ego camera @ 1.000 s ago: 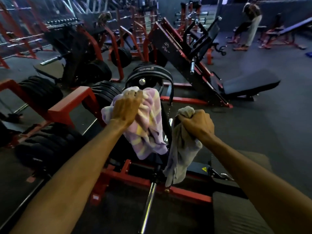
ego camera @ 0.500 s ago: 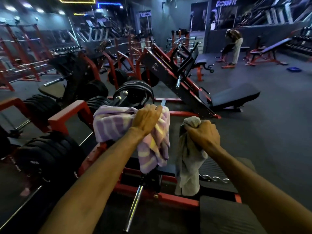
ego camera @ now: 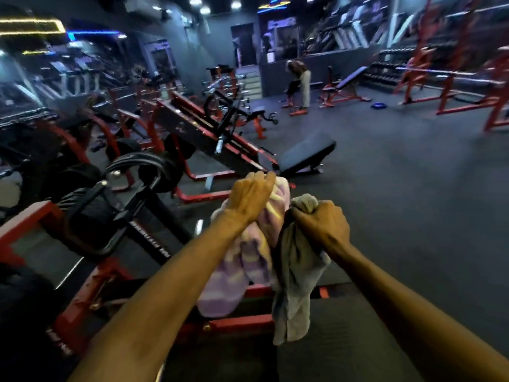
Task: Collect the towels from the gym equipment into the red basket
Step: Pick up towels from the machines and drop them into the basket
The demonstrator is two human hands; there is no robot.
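Observation:
My left hand (ego camera: 252, 198) grips a purple, white and yellow striped towel (ego camera: 242, 268), which hangs free below my fist in front of me. Right beside it, my right hand (ego camera: 322, 224) grips a grey towel (ego camera: 296, 288) that dangles down to about knee height. The two towels hang touching each other above the red frame of a weight machine (ego camera: 91, 285). No red basket is in view.
A red and black plate-loaded machine with stacked weight plates (ego camera: 143, 169) fills the left. A leg press with a black pad (ego camera: 305, 153) stands ahead. A person (ego camera: 298, 84) bends at a bench far back. Dark rubber floor (ego camera: 413, 202) spreads to the right.
My left hand has pulled the striped towel off the machine and brought it right, against the grey towel. The view has lifted and swung to the right.

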